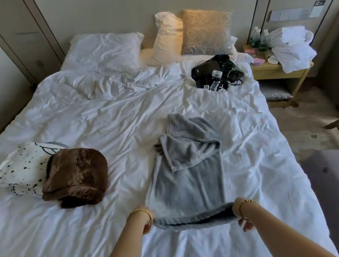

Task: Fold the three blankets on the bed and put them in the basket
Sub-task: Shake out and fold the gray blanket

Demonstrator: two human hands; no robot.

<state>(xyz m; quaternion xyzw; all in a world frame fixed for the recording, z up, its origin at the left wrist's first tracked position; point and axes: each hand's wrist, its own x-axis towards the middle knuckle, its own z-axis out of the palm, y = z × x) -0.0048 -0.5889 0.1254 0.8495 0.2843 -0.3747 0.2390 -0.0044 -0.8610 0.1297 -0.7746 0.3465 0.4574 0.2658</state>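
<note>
Right now, in the head view, the grey blanket [184, 170] lies on the bed [74, 126] with its long axis running from 6 o'clock toward 12 o'clock, straight away from the person. Its near hem is lifted off the bed and stretched crosswise. The left hand [146, 226] pinches the hem's corner at 9 o'clock and the right hand [241, 217] pinches the corner at 3 o'clock; both hands are closed on cloth and equally near. Its far end is bunched and partly doubled back at 12 o'clock. The coming fold likely carries the hem forward along that axis. A brown blanket [74, 177] rests against a spotted white blanket [20, 169], well apart at 10 o'clock. No basket is visible.
</note>
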